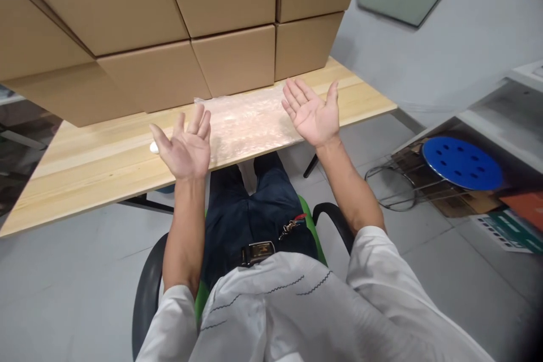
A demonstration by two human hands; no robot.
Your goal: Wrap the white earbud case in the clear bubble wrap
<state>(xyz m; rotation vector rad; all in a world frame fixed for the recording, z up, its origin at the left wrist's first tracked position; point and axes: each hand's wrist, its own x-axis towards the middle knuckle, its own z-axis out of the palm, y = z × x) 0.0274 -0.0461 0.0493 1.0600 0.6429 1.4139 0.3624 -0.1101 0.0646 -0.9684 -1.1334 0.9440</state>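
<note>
Cardboard boxes point(169, 17) fill the top of the view. They are stacked on the far side of the table and cut off by the upper and left edges, so their number cannot be told. Below them runs a pale wooden table point(85, 175), its left end out of view. A clear plastic sheet point(250, 119) lies flat on the wood between the two hands, its far edge against the boxes. Its outline is faint, and whether it is a single sheet or a flat bag cannot be made out. The person's body hides most of a black and green chair point(146, 288). On the floor to the right is a blue stool point(462, 163), its legs hard to follow. The left hand point(186, 150) and right hand point(314, 113) are both raised palm up with fingers spread, holding nothing. A small white lump point(154, 147) lies on the table, partly hidden behind the left thumb and too small to identify.
</note>
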